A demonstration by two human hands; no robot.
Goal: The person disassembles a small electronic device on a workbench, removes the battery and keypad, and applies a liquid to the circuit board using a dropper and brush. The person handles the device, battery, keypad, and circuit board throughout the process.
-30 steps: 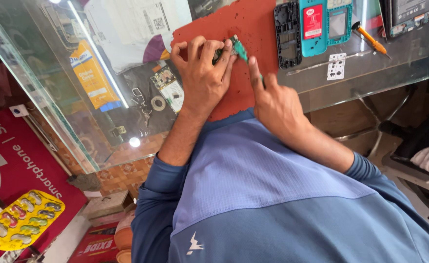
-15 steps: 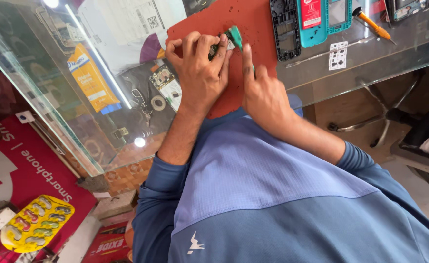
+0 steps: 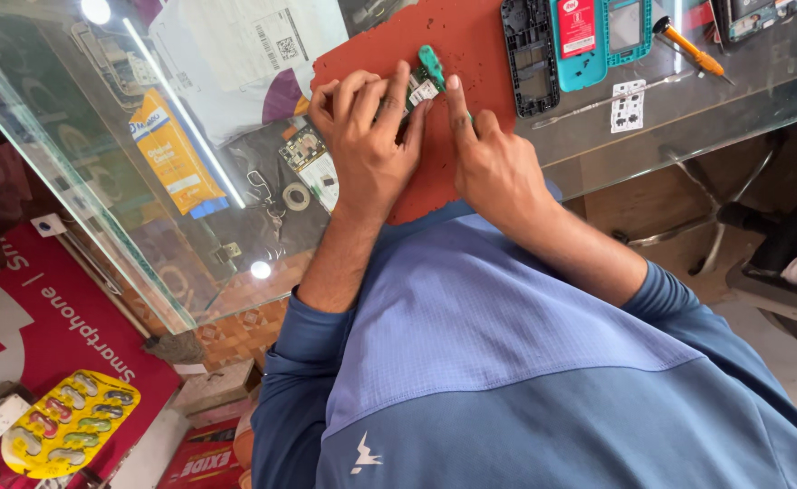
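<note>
- The green circuit board (image 3: pixel 424 83) lies on the red mat (image 3: pixel 471 45), right at the fingertips of both hands, on the far side of them from the body.
- Its long axis runs slantwise, from the left fingertips up and away toward the far edge of the mat; a rounded green end pokes out beyond the fingers.
- The left hand (image 3: pixel 369 145) is the nearer one: its fingers are curled over the board's near part, covering much of it, closed around it in a loose pinch. How firmly it grips, I cannot tell.
- The right hand (image 3: pixel 494 167) is mostly folded, with one finger stretched out straight, its tip touching the board's right edge or the mat just beside it; which of the two is hard to say. It holds nothing that I can see.
- Beyond the right hand, further along the mat, lie a black phone frame (image 3: pixel 530 54) and a teal phone shell (image 3: pixel 602 36); an orange-handled screwdriver (image 3: pixel 688 50) rests well apart on the glass counter (image 3: pixel 652 136).
</note>
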